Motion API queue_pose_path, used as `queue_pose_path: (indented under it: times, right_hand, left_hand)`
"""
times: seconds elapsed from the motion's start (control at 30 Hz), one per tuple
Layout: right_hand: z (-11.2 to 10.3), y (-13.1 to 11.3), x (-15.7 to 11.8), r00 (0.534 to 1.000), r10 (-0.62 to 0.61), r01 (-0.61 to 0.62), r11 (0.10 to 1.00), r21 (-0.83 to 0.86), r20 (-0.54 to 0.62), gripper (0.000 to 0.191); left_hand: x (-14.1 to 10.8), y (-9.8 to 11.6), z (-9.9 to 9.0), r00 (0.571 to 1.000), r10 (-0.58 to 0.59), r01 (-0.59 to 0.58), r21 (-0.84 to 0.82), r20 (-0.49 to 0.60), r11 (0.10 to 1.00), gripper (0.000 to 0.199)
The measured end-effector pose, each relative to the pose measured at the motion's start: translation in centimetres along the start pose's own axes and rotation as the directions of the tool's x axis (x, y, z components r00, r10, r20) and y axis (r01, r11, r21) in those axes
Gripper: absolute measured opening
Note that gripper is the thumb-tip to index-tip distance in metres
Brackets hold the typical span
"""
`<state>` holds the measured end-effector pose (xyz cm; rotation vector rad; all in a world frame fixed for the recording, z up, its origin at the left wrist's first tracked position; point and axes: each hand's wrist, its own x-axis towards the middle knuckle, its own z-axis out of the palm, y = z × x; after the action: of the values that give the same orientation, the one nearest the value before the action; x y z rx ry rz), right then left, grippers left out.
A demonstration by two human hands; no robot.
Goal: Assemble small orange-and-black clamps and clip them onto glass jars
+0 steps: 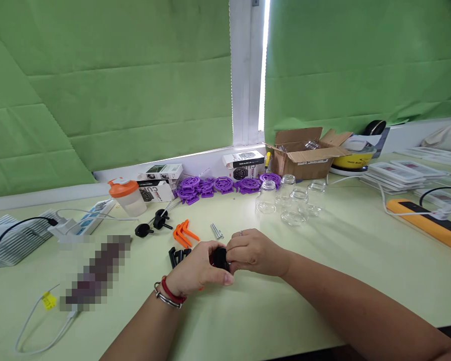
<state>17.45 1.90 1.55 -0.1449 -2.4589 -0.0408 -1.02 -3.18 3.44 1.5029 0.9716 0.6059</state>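
Near the middle of the table, my left hand is wrapped round a small round black plastic part. The fingers of my right hand are closed on the same part from the other side, hiding much of it. Just beyond my hands lie several metal bolts. To their left sit V-shaped orange plastic pieces. Black plastic pieces lie beside my left hand, partly hidden by it. Farther left are black round parts with stems.
Clear glass jars stand at the right, before an open cardboard box. Purple plastic frames line the back. An orange-lidded bottle, a power strip and a blurred-out object with a white cable are at the left.
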Motion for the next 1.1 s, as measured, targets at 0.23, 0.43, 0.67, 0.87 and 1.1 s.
queue_pose_path:
  times: [0.23,0.43,0.67,0.87,1.1]
  right_hand:
    - [0.2,-0.1,-0.1,0.999,0.007,-0.008,1.0,-0.016,-0.046,0.037]
    - [0.4,-0.3,0.0,1.0,0.009,-0.009,1.0,-0.018,-0.027,0.033]
    - [0.5,0.2,-0.5,0.994,0.068,-0.069,0.998,-0.006,-0.082,0.033]
    - [-1.0,0.2,-0.3,0.98,0.196,-0.19,0.962,0.198,-0.013,0.026]
    - [-2.2,-0.4,-0.1,0.96,0.27,-0.281,0.905,0.318,0.081,0.026]
  left_hand:
    - [0.0,-0.2,-0.2,1.0,0.015,-0.015,-0.029,-0.005,0.999,0.039]
    - [0.0,-0.4,-0.2,1.0,0.014,-0.014,-0.004,-0.005,1.0,0.04]
    - [-0.1,-0.9,-0.7,0.998,0.011,-0.01,0.005,-0.064,1.0,0.051]
    - [-0.3,-0.4,-1.0,0.993,0.025,-0.021,0.039,-0.117,0.999,0.052]
    - [-0.7,0.4,-0.6,0.977,0.045,-0.01,0.162,-0.209,0.987,0.06]
